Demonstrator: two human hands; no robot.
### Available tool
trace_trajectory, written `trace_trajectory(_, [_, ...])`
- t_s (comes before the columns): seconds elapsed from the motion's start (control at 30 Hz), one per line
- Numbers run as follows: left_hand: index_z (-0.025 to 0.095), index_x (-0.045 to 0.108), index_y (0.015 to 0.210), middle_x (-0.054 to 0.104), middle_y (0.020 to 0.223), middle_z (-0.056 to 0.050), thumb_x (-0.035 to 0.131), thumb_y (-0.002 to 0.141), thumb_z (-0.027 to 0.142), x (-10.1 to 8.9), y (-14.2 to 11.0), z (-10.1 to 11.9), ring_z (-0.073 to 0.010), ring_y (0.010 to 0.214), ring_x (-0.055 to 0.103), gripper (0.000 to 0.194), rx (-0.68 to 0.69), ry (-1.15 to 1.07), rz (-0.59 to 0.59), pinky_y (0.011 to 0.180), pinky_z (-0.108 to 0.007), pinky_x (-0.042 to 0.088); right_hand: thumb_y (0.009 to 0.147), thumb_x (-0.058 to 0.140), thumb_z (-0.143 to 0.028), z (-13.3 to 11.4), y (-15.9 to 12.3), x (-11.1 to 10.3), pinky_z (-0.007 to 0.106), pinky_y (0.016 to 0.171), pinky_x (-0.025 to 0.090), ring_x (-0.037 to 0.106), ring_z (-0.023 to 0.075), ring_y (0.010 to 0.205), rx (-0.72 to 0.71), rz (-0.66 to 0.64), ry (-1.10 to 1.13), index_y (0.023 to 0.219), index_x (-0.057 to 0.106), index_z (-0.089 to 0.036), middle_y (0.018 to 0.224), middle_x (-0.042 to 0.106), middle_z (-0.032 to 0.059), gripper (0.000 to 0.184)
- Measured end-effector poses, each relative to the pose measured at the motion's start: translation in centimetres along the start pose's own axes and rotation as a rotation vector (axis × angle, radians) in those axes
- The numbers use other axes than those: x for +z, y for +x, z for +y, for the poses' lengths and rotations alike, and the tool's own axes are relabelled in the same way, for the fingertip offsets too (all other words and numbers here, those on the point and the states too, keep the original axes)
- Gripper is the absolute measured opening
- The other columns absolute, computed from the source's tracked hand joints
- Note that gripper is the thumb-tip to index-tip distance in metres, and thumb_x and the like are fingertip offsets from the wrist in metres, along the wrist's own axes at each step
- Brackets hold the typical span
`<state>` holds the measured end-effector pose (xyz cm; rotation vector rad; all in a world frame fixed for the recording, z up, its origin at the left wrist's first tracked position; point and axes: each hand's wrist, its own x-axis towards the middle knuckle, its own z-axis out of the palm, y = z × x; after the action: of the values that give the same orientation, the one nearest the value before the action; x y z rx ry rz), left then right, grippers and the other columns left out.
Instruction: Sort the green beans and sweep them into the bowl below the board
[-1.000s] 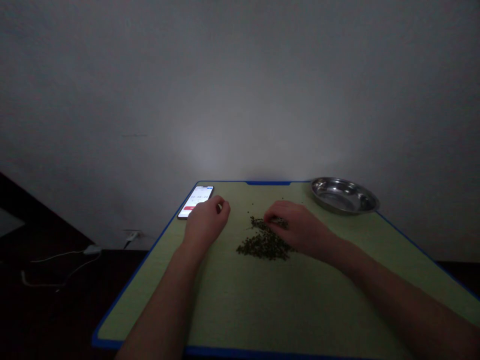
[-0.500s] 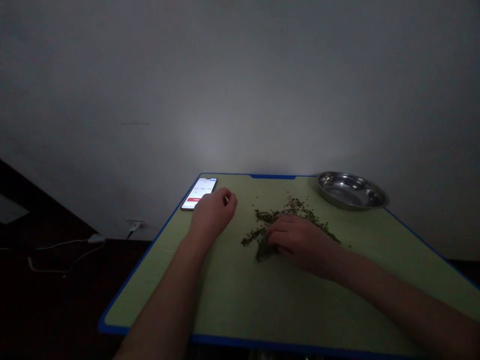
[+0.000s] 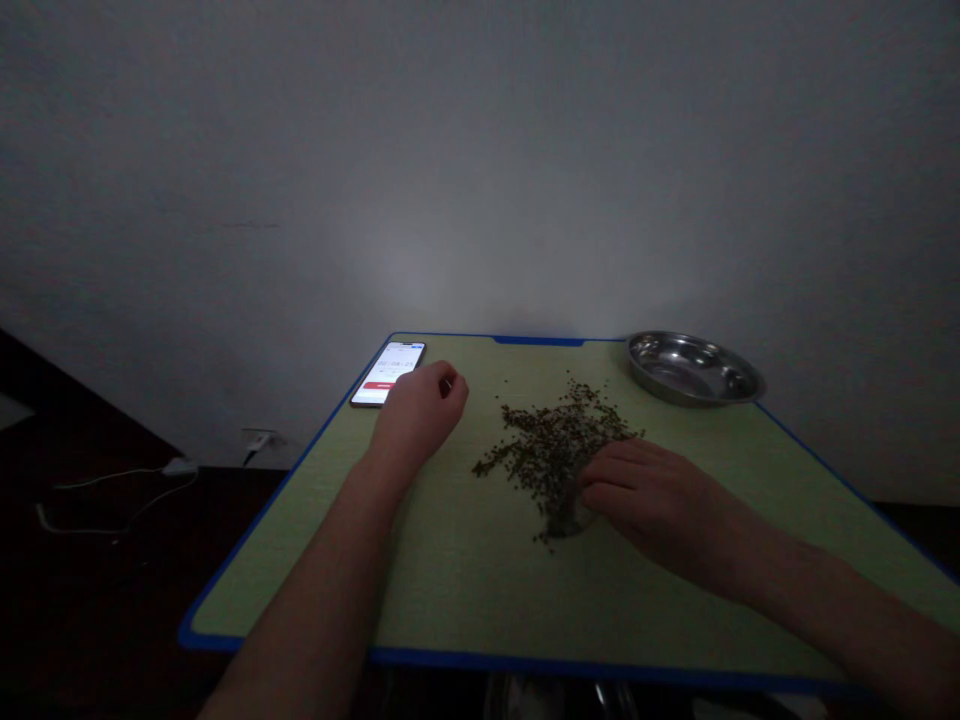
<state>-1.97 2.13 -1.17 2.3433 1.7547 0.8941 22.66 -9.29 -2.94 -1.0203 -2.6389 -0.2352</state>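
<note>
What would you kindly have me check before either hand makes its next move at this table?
1. Right hand within reach of the small dark grains: ok, its fingers are at their near right edge.
2. What the right fingers hold: cannot tell, blur and the curled hand hide it.
3. Left hand away from the grains: ok, it is curled beside them, with a gap.
4. Left hand off the smartphone: cannot tell, it covers one corner in this view.
5. Grains all together: not ok, they are spread out, with a few strays apart.
6. Metal bowl upright: ok, at the table's far right corner.
</note>
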Motion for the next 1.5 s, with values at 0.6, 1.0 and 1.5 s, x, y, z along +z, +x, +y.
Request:
trace_trajectory(0.6, [0.018,0.063,0.077,0.068,0.078,-0.007,0.044,0.084,0.032,0.2,0.0,0.4,-0.0176,0.069,0.057,0.024,0.025,0.037,-0.049,0.063,-0.029,0.038,0.094,0.046,-0.022,1.1,-2.3,-2.2,0.031,0.069,0.046,0.06,0.0187,0.079,0.228,0.023,0.169,0.097,0.066,-0.018,0.084,0.067,0.0064,0.021])
trace_trajectory(1.0, [0.018,0.064,0.077,0.068,0.079,-0.007,0.044,0.084,0.031,0.4,0.0,0.6,-0.0175,0.069,0.057,0.025,0.046,0.06,-0.074,0.063,-0.03,0.038,0.088,0.05,-0.031,2.4,-4.1,-1.1,0.032,0.067,0.05,0.065,0.0192,0.078,0.595,-0.053,0.434,0.097,0.07,-0.022,0.092,0.073,0.0049,0.023])
trace_trajectory(1.5, [0.018,0.064,0.077,0.067,0.075,-0.006,0.045,0.084,0.034,0.5,-0.1,0.8,-0.0159,0.063,0.054,0.026,0.043,0.051,-0.1,0.061,-0.03,0.037,0.091,0.049,-0.031,1.0,-4.1,-0.4,0.027,0.059,0.045,0.061,0.0158,0.066,0.607,-0.233,0.554,0.105,0.069,-0.025,0.085,0.072,0.0029,0.025])
